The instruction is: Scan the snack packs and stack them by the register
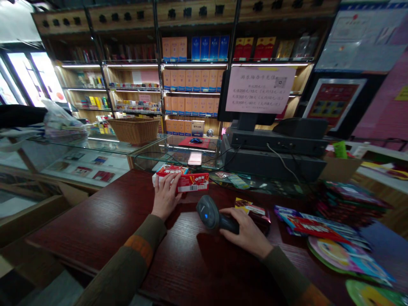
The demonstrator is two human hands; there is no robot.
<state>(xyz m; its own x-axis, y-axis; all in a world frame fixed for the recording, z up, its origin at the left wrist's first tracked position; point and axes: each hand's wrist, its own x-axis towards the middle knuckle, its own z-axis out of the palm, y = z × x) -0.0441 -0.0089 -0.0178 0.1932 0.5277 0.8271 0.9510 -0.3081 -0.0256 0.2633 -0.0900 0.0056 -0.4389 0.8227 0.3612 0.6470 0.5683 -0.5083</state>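
My left hand (166, 196) has its fingers over a red and white snack box (194, 182) near the far edge of the dark wooden counter (117, 212); the box's barcode side faces me. Another red packet (172, 170) shows just behind those fingers. My right hand (247, 231) is wrapped round the handle of a dark barcode scanner (208, 211), whose head points left and shows a blue light. Beside the right hand, partly behind it, lie a yellow packet (244, 205) and a dark red package (263, 216).
Colourful snack packets (315, 227) and a stacked pile (350, 202) lie at the right. Behind the counter stand a monitor with a pink sign (259, 90), a cash drawer (270, 165), a glass case (153, 153) and a wicker basket (135, 131). Loose cables cross the glass.
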